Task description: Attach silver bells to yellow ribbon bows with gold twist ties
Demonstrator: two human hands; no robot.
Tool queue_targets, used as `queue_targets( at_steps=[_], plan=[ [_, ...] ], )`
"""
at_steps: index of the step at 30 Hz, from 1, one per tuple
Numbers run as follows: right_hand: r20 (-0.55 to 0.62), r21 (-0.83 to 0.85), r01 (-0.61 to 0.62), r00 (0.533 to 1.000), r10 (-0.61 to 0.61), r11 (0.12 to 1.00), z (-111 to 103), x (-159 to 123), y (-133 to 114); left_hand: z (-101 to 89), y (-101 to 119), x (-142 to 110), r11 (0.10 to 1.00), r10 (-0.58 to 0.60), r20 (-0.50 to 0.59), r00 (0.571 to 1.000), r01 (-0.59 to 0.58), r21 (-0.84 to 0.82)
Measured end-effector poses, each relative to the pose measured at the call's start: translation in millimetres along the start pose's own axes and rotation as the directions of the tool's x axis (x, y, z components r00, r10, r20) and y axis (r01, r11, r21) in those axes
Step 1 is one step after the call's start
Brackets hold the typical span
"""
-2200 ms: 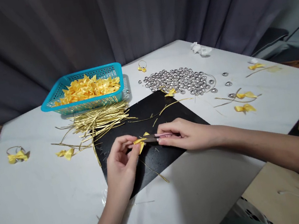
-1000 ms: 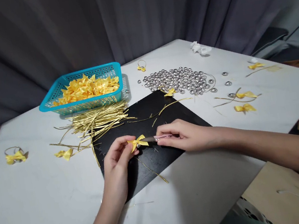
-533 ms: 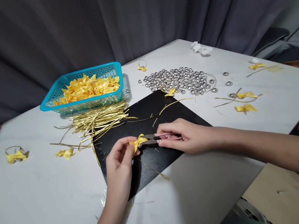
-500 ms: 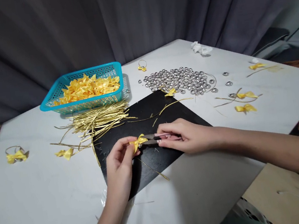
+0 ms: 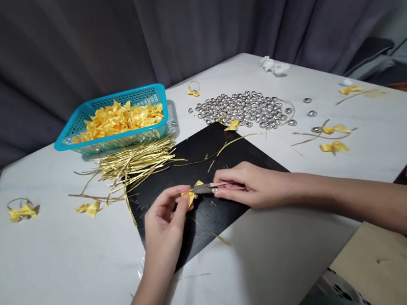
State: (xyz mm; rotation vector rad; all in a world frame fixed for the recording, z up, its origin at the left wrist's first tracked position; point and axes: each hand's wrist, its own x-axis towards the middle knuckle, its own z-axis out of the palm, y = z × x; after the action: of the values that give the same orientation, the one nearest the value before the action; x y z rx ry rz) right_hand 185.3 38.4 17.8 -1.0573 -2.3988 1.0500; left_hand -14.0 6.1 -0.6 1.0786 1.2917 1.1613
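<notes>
My left hand (image 5: 167, 214) pinches a yellow ribbon bow (image 5: 189, 197) above the black mat (image 5: 231, 205). A small silver bead shows at the bow's lower edge, partly hidden. My right hand (image 5: 245, 184) is wrapped round pink-handled scissors (image 5: 209, 188), their dark blades lying across the bow. Whether the blades touch the ribbon or something behind it, I cannot tell. A thin gold tie (image 5: 212, 231) runs over the mat's near edge, below the bow.
A blue basket (image 5: 112, 140) full of yellow bows stands behind a pile of gold twist ties (image 5: 135, 160). Silver beads (image 5: 243, 110) lie heaped past the mat. Loose bows (image 5: 334, 147) sit at the right, and a bow on a wire loop (image 5: 22, 212) at the left.
The bow has turned in my left fingers and the hand has come slightly right. The blades, apart and beside the bow half a second ago, now lie over it and closer together.
</notes>
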Motion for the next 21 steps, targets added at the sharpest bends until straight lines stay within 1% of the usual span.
queue_targets(
  at_steps=[5, 14, 21],
  plan=[
    [-0.015, -0.003, 0.001, 1.0, -0.001, 1.0, 1.0, 1.1, 0.5, -1.6, 0.0, 1.5, 0.996, -0.037, 0.001, 0.999, 0.037, -0.077],
    [-0.04, 0.029, 0.01, 0.999, -0.009, 1.0, 3.3, -1.0, 2.3, -2.2, 0.0, 2.2, 0.981, -0.048, 0.002, 0.999, 0.047, -0.187],
    [-0.053, 0.077, 0.0, 0.999, 0.004, 0.997, 6.3, 1.0, 1.0, -4.2, -0.4, 1.2, 0.972, -0.058, 0.01, 0.998, 0.058, -0.229]
  ],
)
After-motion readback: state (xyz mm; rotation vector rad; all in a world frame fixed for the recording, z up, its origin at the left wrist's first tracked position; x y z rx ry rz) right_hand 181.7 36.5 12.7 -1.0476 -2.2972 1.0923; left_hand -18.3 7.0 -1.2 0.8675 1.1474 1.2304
